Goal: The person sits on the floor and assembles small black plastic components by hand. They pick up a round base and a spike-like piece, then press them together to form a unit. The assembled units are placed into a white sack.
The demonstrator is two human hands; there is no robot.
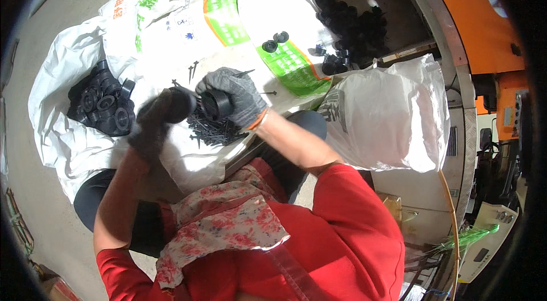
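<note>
My right hand [236, 95], in a dark grey glove, grips a round black plastic part [216, 104] and also pinches a thin black nail that sticks out past the fingers. My left hand [156, 121], gloved too and blurred, is closed around something dark right beside that part; I cannot make out what it is. Under both hands lies a heap of black nails [213, 130] on a white woven sack [188, 156] spread over my lap.
An open white sack at the left holds several black round parts [102, 104]. More black parts [347, 22] fill a bin at the top right, with two loose ones [274, 42] on a printed sack. A full white bag [393, 113] stands at the right, beside an orange machine [484, 22].
</note>
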